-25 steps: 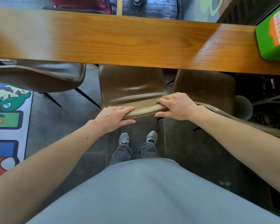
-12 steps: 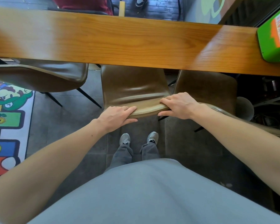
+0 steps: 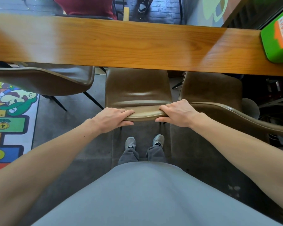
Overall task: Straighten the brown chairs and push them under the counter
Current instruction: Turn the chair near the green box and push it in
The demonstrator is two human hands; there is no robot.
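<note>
A brown leather chair (image 3: 137, 88) stands straight in front of me, its seat partly tucked under the long wooden counter (image 3: 121, 46). My left hand (image 3: 113, 118) grips the left end of its backrest top and my right hand (image 3: 178, 113) grips the right end. A second brown chair (image 3: 216, 92) stands close on the right, its backrest edge curving out toward me. A third brown chair (image 3: 44, 80) sits at the left, partly under the counter.
A green box (image 3: 278, 38) with orange print rests on the counter's right end. A colourful hopscotch rug (image 3: 8, 121) covers the floor at left. My grey shoes (image 3: 144, 142) stand just behind the middle chair. Dark clutter lies under the counter at far right.
The middle chair and both hands have slid slightly forward toward the counter; my grip on the backrest is unchanged.
</note>
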